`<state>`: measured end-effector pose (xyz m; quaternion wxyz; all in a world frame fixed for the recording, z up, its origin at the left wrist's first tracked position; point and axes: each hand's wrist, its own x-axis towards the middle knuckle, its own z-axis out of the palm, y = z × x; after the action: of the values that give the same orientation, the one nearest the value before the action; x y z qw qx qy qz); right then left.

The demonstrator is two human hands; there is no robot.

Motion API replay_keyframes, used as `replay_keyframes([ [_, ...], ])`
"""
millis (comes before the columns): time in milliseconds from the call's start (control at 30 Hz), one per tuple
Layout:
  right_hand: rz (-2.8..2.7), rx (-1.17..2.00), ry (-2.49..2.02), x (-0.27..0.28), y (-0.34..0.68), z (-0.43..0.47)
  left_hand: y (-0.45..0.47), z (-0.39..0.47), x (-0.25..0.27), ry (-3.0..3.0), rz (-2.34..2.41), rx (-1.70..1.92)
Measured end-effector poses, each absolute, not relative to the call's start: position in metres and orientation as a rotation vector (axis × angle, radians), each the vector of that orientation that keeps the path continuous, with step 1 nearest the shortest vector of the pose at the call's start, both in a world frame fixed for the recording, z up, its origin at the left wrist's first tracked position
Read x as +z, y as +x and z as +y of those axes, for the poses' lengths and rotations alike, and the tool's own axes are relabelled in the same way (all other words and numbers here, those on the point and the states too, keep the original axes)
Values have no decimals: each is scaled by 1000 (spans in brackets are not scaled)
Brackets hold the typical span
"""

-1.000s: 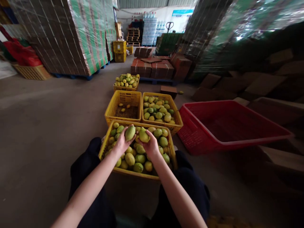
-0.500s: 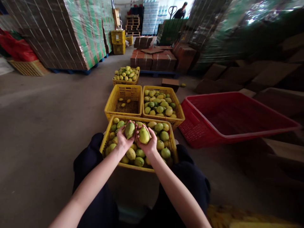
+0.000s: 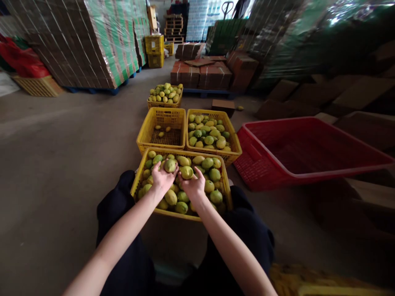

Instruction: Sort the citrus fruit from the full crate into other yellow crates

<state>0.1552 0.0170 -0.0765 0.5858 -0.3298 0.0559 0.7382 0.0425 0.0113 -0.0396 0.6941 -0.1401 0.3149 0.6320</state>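
Observation:
A greenish-yellow lemon (image 3: 169,165) rests on the upturned palm and fingers of my left hand (image 3: 162,180). Beside it, my right hand (image 3: 195,189) cradles a second lemon (image 3: 186,172), its tip turned toward the right. Both hands are side by side above a yellow plastic crate (image 3: 175,214) standing between my knees. Many green and yellow lemons (image 3: 170,197) fill this crate, some covered by my hands and forearms.
Behind stand a yellow crate (image 3: 140,135) with a few small lemons and another crate (image 3: 237,144) full of lemons. Farther back is a heaped crate (image 3: 165,105). A large red bin (image 3: 256,172) sits right. Wrapped pallets (image 3: 105,45) and flattened cardboard (image 3: 212,78) stand beyond; a person (image 3: 240,8) is far back.
Both lemons have turned in my hands, the right one tipping from upright to sideways. My fingers have loosened and spread a little. The view has shifted slightly.

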Motion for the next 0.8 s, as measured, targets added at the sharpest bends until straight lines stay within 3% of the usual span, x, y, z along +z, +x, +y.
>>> replay_keyframes([
  [533,133,1704,-827,-80,152,23,44,10,-40,-278,716,1391],
  [800,95,1739,-777,-53,155,14,42,9,-30,-186,657,1424],
])
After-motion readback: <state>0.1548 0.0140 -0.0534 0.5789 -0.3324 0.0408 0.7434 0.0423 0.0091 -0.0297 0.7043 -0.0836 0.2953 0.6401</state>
